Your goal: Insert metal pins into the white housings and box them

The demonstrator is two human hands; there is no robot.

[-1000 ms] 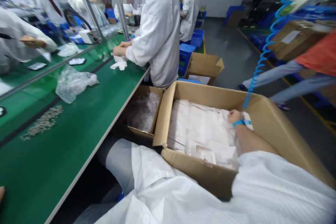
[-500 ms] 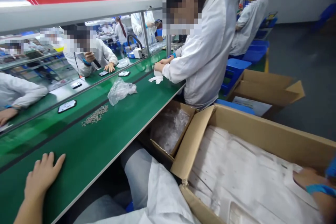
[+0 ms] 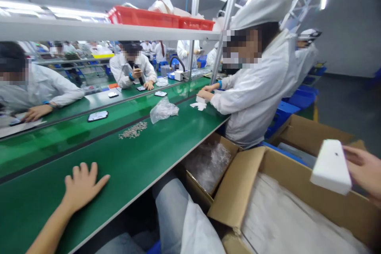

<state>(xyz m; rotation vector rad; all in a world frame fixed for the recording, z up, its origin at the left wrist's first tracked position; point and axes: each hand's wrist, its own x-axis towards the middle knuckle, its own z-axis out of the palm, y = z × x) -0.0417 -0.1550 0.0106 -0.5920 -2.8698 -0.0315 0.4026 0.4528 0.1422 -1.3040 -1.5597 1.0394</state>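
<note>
My left hand (image 3: 81, 188) lies flat on the green work surface (image 3: 125, 170), fingers spread and nothing in it. At the right, my right hand (image 3: 364, 168) grips a small white box (image 3: 331, 166) by its far side, with a small dark mark on its top face. The box is held in the air over a large open cardboard carton (image 3: 232, 194). Inside the carton lie white packed items (image 3: 285, 214), blurred in this view. My right fingers are partly hidden behind the white box.
A smaller carton (image 3: 208, 166) of clear plastic stands under the bench edge. Small loose parts (image 3: 133, 130) and a crumpled clear bag (image 3: 164, 110) lie on the bench. A co-worker (image 3: 258, 83) stands at the right; others sit opposite. Red bins (image 3: 149, 18) rest on the shelf.
My right hand has risen out of the large carton with the white box in it. The view has tilted up and to the left. My left hand still rests flat on the bench.
</note>
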